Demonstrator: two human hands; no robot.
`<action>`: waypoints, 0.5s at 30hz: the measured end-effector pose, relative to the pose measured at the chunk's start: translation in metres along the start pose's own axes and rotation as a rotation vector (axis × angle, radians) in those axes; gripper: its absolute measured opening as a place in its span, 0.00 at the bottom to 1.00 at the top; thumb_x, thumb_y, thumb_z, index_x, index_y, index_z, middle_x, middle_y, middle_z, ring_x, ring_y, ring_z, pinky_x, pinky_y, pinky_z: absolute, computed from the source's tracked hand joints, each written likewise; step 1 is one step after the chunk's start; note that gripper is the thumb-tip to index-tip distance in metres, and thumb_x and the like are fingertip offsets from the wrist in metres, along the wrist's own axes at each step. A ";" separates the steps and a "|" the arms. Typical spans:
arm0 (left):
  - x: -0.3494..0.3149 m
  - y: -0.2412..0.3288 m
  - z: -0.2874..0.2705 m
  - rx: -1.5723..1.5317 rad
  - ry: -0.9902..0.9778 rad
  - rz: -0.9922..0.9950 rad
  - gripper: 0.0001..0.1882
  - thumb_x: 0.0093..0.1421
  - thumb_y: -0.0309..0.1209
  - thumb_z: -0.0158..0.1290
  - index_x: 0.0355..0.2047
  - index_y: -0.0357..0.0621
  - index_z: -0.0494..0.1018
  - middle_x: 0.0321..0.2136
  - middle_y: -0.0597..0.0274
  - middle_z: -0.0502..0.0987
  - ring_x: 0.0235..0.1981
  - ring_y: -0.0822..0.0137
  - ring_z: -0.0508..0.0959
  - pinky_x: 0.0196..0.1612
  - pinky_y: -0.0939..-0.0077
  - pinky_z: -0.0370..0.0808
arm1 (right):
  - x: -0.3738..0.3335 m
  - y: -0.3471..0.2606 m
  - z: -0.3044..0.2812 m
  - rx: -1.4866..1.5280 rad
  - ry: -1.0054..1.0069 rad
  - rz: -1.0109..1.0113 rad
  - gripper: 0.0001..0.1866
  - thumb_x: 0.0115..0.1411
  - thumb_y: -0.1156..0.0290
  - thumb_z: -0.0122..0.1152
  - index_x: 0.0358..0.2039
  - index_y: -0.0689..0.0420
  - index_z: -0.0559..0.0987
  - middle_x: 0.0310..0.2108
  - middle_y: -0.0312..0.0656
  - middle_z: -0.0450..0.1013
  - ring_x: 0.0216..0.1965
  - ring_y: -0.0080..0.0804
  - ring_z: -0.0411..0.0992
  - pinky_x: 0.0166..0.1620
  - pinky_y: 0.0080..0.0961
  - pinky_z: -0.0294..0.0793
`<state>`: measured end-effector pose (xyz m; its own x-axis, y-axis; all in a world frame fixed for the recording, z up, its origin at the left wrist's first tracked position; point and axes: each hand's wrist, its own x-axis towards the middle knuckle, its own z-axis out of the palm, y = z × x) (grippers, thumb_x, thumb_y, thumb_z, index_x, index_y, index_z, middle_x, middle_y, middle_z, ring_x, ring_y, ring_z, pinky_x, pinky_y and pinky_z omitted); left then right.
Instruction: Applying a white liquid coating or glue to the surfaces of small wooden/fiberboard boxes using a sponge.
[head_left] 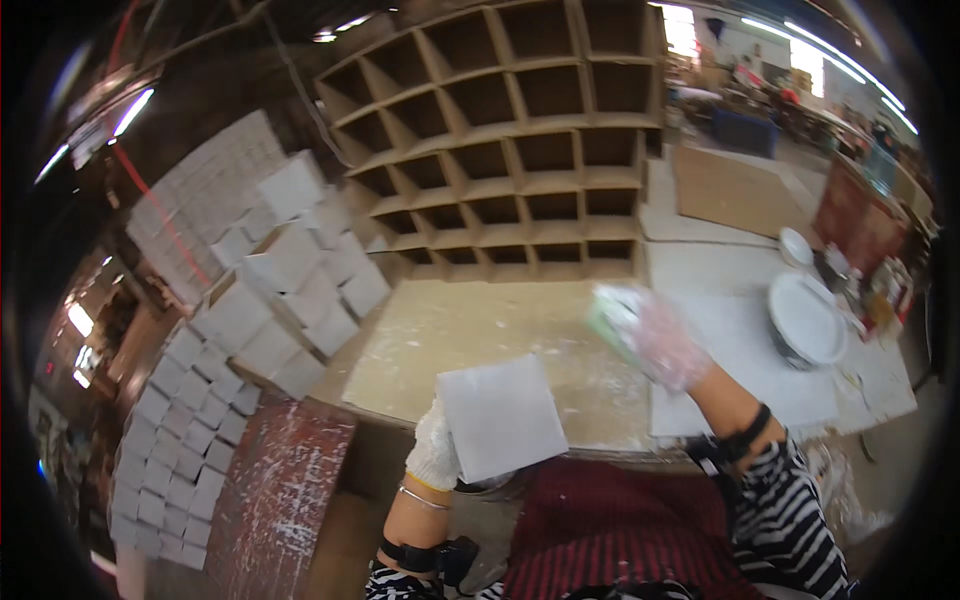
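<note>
My left hand (433, 449), in a white knitted glove, grips the left side of a flat-faced white square box (503, 417). The face is tilted up, so I cannot tell the box's depth. Over the workbench (450, 320) to the right, my right hand (672, 345) wears a thin clear plastic glove. Its fingers are closed round a white-and-green pad (618, 318), blurred by motion. The box and the pad are well apart.
A brown pigeonhole rack (515, 133) stands at the bench's back. Stacked white boxes (300, 275) rise on the left, behind a paint-spattered red board (280, 500). A white-lidded bowl (808, 318) and a small white dish (795, 247) sit at right, near a cardboard sheet (740, 190).
</note>
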<state>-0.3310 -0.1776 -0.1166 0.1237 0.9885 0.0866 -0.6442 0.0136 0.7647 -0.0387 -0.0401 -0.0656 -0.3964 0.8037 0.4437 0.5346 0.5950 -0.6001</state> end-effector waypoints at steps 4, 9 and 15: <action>-0.003 0.101 0.007 0.258 0.257 0.210 0.27 0.69 0.50 0.39 0.54 0.40 0.68 0.50 0.54 0.74 0.49 0.58 0.75 0.52 0.62 0.74 | -0.034 0.040 0.019 0.017 -0.038 0.081 0.16 0.60 0.69 0.53 0.46 0.62 0.77 0.36 0.50 0.76 0.37 0.41 0.73 0.44 0.35 0.72; 0.023 0.233 0.050 0.571 0.516 0.365 0.26 0.68 0.49 0.44 0.52 0.37 0.69 0.46 0.59 0.76 0.45 0.62 0.77 0.50 0.68 0.74 | -0.047 0.088 0.044 0.078 -0.070 0.244 0.16 0.60 0.71 0.54 0.46 0.66 0.76 0.40 0.50 0.76 0.40 0.37 0.74 0.47 0.31 0.72; 0.098 0.390 -0.032 1.107 0.717 0.502 0.20 0.67 0.46 0.45 0.45 0.43 0.74 0.37 0.61 0.78 0.36 0.66 0.78 0.40 0.71 0.77 | -0.033 0.102 0.059 0.265 -0.084 0.243 0.16 0.62 0.68 0.53 0.47 0.64 0.75 0.42 0.52 0.74 0.45 0.45 0.72 0.51 0.35 0.70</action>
<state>-0.5940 -0.0707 0.1695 -0.5604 0.7181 0.4127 0.4547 -0.1498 0.8780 -0.0153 -0.0063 -0.1813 -0.3474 0.9121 0.2174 0.4128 0.3570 -0.8380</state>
